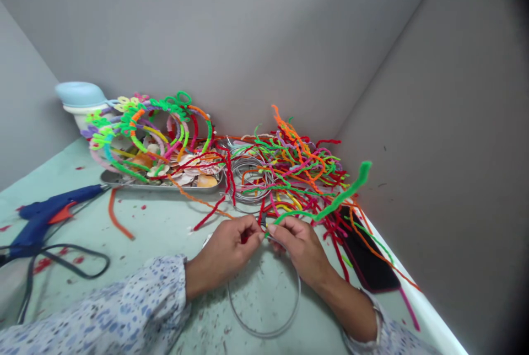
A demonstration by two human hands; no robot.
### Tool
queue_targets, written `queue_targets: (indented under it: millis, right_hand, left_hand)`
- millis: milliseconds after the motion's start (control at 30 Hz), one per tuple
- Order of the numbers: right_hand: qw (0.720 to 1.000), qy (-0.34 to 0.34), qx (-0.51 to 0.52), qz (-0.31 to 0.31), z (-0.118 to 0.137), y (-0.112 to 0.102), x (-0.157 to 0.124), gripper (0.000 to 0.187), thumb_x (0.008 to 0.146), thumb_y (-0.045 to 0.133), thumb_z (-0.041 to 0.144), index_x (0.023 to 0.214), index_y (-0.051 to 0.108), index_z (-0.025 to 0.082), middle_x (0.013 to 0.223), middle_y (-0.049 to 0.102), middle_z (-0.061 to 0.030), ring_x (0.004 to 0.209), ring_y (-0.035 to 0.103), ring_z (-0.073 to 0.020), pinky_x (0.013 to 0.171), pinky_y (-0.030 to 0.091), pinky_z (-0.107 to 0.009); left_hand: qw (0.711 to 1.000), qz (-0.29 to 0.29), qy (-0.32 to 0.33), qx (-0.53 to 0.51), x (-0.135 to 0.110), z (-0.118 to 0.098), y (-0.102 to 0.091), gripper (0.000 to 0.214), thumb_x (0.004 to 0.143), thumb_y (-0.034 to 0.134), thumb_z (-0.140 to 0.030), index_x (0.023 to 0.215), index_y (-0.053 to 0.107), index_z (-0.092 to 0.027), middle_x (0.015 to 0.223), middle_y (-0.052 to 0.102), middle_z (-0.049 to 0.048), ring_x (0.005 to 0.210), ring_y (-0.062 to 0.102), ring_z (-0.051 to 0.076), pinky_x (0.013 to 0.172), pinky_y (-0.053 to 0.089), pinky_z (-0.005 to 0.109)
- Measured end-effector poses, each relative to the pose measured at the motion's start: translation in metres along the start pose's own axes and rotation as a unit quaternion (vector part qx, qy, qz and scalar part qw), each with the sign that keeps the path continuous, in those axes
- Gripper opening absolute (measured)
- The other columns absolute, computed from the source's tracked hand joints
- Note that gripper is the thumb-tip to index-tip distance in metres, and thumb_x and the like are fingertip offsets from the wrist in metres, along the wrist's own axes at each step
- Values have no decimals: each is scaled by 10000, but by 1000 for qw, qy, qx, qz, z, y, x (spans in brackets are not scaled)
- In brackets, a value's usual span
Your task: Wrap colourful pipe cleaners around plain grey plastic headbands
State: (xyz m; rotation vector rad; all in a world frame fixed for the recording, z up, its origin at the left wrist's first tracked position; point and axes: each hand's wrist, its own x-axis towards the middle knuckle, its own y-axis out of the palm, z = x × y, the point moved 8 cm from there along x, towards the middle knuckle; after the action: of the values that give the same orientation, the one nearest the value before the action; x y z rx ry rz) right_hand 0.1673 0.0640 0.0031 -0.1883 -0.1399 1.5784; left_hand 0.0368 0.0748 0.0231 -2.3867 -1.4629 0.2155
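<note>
Work surface: pale green table [165,234], spotted with glue and fibre scraps.

Stock: a large tangle of loose pipe cleaners [297,167] lies at the far right, partly over a dark phone [367,261].

Completed items: a stack of wrapped headbands [144,123] in mixed colours, with looped trims, stands over a metal tray [119,180] of seashells [194,170]. A coil of unwrapped wire bands [252,176] sits between the stack and the tangle.

Tool: blue glue gun [45,217] lies at far left, well clear of the hands.

Item in hand: a bare metal headband [264,333] lies flat near the table's front edge, its top raised to the fingers. The left hand [225,253] and right hand [303,247] are drawn together, both pinching at that top point. The right also grips a green pipe cleaner [339,198], which trails up to the right.

Assessment: wrapping appears barely begun, since nearly the whole arc shows bare metal.

Markings: no legible brand, label or writing.
</note>
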Motion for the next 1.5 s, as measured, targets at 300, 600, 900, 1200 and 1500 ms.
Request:
queue_targets:
  millis: [300, 600, 900, 1200, 1500]
  right_hand:
    - [997, -41, -62, -13, 8, -3, -3, 289, 830, 585, 359, 591, 547, 201, 544, 511, 19, 553, 469, -146, 533, 351, -266]
    - [988, -134, -80, 10, 18, 2, -5, 267, 854, 577, 304, 607, 553, 204, 627, 492, 3, 606, 465, -154, 568, 377, -271]
    - [978, -180, -101, -35, 26, -2, -3, 119, 854, 588, 268, 766, 646, 214, 745, 611, -29, 713, 558, -185, 675, 427, -301]
    - [972, -213, -102, 0, 32, 1, -6, 74, 852, 592, 199, 821, 656, 219, 810, 616, -43, 783, 581, -196, 699, 455, -309]
    - [948, -283, -147, 23, 41, 5, -13, 105, 807, 616, 118, 815, 681, 201, 860, 610, -58, 830, 593, -189, 720, 482, -310]
  left_hand:
    - [1000, 6, -10, -6, 1, 3, 0, 149, 817, 510, -255, 698, 538, -169, 583, 466, -51, 539, 384, 103, 512, 286, 206]
    - [999, 2, -9, 34, 0, 6, 0, 165, 824, 498, -270, 695, 529, -171, 588, 460, -44, 562, 406, 118, 523, 288, 215]
    - [1000, -4, -8, 14, 2, 12, -1, 195, 862, 452, -271, 859, 619, -171, 724, 589, 1, 680, 503, 155, 614, 370, 233]
    - [1000, -6, -8, 26, 2, 13, -3, 216, 868, 443, -263, 814, 629, -168, 726, 603, -4, 705, 528, 161, 642, 385, 236]
    - [1000, -6, -22, 14, 4, 20, -2, 244, 861, 446, -284, 819, 649, -155, 787, 661, 18, 737, 561, 173, 659, 405, 242]
